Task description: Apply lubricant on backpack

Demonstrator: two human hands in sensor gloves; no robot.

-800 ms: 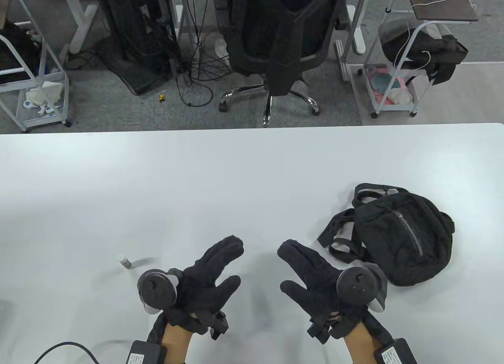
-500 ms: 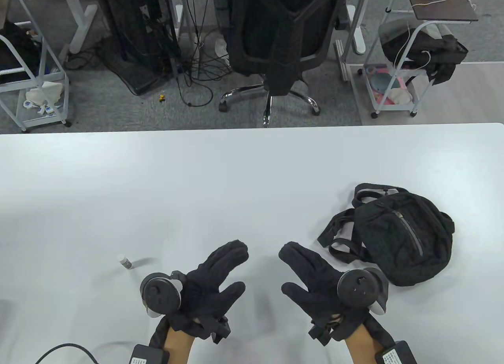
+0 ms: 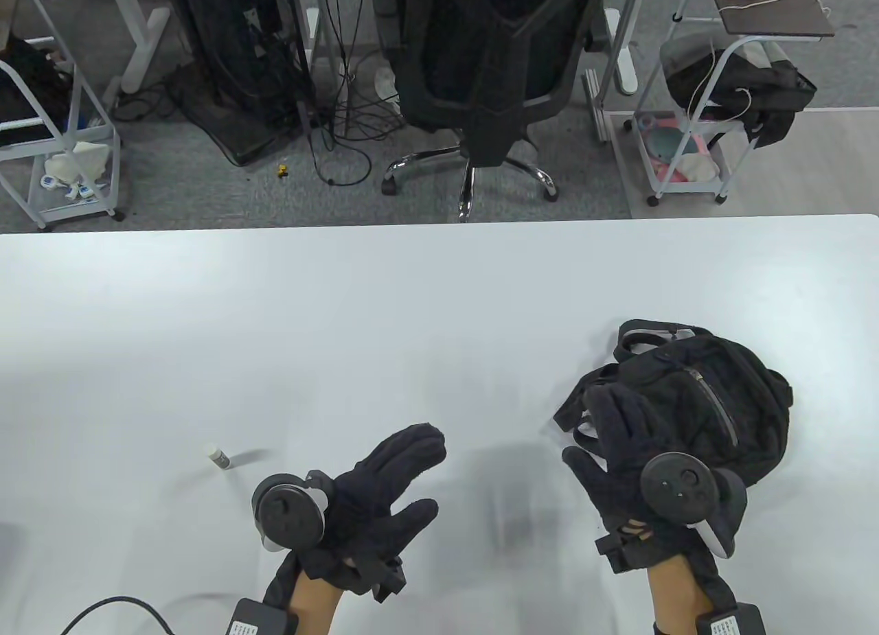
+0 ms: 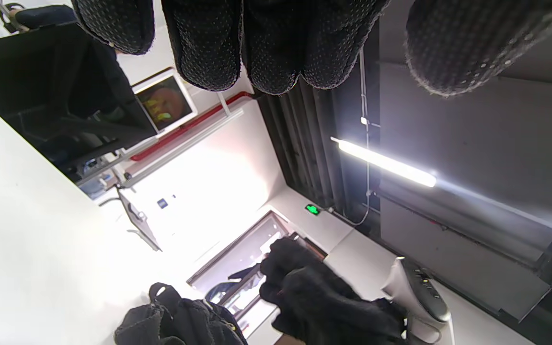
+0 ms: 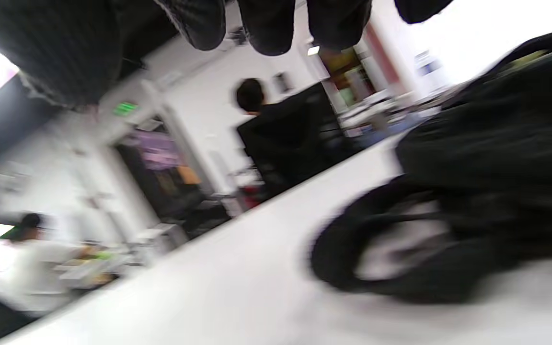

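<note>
A small black backpack (image 3: pixel 714 415) lies on the white table (image 3: pixel 343 305) at the right, zipper side up, with its straps (image 3: pixel 573 401) spread to its left. My right hand (image 3: pixel 584 425) is open, fingers stretched over the straps and the backpack's left edge; whether it touches them I cannot tell. The blurred right wrist view shows the backpack (image 5: pixel 496 143) and a strap loop (image 5: pixel 352 249) below my fingers (image 5: pixel 266 24). My left hand (image 3: pixel 426 474) is open and empty over the table. A small white lubricant tube (image 3: pixel 218 455) lies left of it.
A black office chair (image 3: pixel 487 79) stands beyond the table's far edge, with white wire carts (image 3: pixel 62 147) on the floor at either side. A black cable (image 3: pixel 110 607) runs off the near left edge. The left wrist view shows the backpack (image 4: pixel 180 321) and my right hand (image 4: pixel 314 297).
My right hand has moved right and forward from the bare table onto the backpack's strap side. My left hand has drifted slightly right and stayed open.
</note>
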